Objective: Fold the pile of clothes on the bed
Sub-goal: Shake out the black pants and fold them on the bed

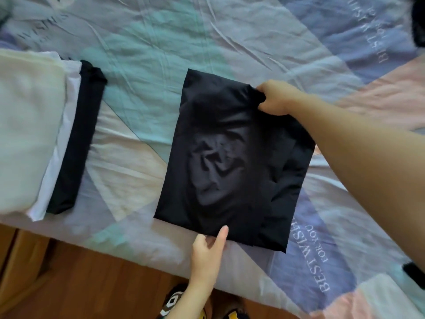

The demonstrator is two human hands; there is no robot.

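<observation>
My one camera sits on my head, looking steeply down and forward over the near edge of the bed (pixel 128 238), close enough to fill the view (a strip of wooden floor (pixel 96 286) shows below)

— What lies along the bottom of the frame?

— A wood floor (pixel 96 286), brown, running under the bed's near edge.

— Anything on it?

— A slipper (pixel 171 302) at bottom centre, patterned black, white and yellow, partly cut off by the frame edge.

— And the far left?

— A wooden panel (pixel 9 247), lower left, upright beside the floor.
</observation>
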